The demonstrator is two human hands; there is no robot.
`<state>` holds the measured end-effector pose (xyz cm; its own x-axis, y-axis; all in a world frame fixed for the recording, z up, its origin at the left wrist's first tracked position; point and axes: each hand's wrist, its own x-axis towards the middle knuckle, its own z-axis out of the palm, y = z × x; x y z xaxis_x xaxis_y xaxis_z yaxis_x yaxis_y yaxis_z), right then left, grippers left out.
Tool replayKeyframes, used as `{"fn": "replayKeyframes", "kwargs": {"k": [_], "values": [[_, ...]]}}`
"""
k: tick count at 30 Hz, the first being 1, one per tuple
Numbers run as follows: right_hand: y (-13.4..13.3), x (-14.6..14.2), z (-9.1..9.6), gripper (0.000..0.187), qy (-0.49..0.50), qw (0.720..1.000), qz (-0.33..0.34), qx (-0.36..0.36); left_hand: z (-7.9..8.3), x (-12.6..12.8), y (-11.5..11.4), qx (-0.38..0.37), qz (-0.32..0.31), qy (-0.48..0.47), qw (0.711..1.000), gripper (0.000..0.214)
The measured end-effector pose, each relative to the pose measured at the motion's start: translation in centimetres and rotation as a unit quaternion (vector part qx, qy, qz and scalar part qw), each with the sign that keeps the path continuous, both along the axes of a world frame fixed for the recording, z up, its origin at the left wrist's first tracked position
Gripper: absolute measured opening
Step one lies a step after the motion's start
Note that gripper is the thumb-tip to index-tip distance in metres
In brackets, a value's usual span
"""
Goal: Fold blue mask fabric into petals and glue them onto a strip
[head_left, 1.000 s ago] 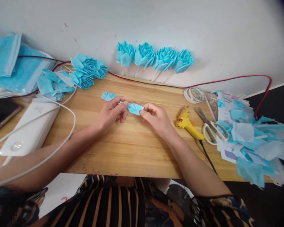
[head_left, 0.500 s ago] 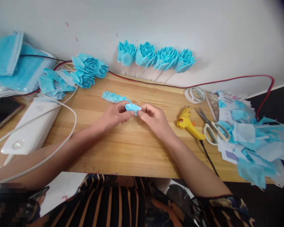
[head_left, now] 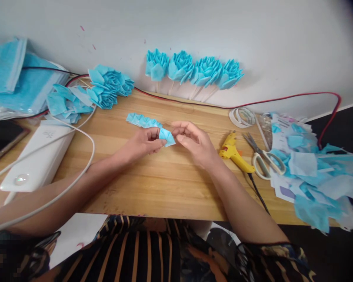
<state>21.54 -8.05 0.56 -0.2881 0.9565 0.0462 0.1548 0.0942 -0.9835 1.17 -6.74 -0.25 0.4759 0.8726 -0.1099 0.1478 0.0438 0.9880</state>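
Note:
My left hand (head_left: 144, 143) pinches a small folded blue petal (head_left: 167, 137) at the near end of a strip of folded blue petals (head_left: 142, 120) that lies on the wooden table (head_left: 153, 184). My right hand (head_left: 194, 143) hovers just right of the petal, its fingers loosely curled and apart, holding nothing.
Blue paper flowers (head_left: 194, 70) lean on the wall, more flowers (head_left: 108, 86) lie at the back left. A yellow glue gun (head_left: 235, 153), scissors (head_left: 263, 158) and a tape roll (head_left: 241, 116) sit to the right, by a heap of blue scraps (head_left: 312, 172). A white box (head_left: 37, 156) and cables lie left.
My right hand has let go of the folded petal and drawn back a little with its fingers spread. My left hand keeps hold of the petal.

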Motion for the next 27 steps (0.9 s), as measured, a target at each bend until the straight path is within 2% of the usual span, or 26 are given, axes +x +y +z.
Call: {"fn": "replayKeyframes", "kwargs": {"k": [4,8,11,14,17,21,27], "values": [[-0.6,-0.5,0.4,0.039,-0.042,0.998,0.025,0.047,0.1,0.2,-0.2,0.021,-0.013,0.023,0.999,0.023],[-0.8,-0.9,0.3,0.041,-0.097,0.992,0.005,0.081,-0.1,0.4,-0.2,0.041,-0.022,0.026,0.999,0.025],[-0.6,-0.8,-0.1,0.043,-0.066,0.996,-0.015,0.061,0.0,0.4,-0.2,0.048,-0.013,0.007,0.999,0.024],[-0.3,-0.7,-0.3,0.046,-0.012,0.999,-0.037,0.035,0.4,0.3,-0.3,0.017,-0.004,-0.007,1.0,0.031],[-0.2,-0.6,-0.3,0.047,0.021,0.998,-0.048,0.031,0.7,0.4,-0.4,0.01,-0.014,-0.001,1.0,0.029],[-0.5,-1.0,-0.4,0.048,0.024,0.998,-0.047,0.032,0.5,0.6,-0.5,0.026,-0.023,0.006,0.999,0.024],[-0.6,-1.2,-0.7,0.048,0.023,0.999,-0.034,0.024,0.5,0.5,-0.5,0.009,0.002,0.006,1.0,0.024]]}}
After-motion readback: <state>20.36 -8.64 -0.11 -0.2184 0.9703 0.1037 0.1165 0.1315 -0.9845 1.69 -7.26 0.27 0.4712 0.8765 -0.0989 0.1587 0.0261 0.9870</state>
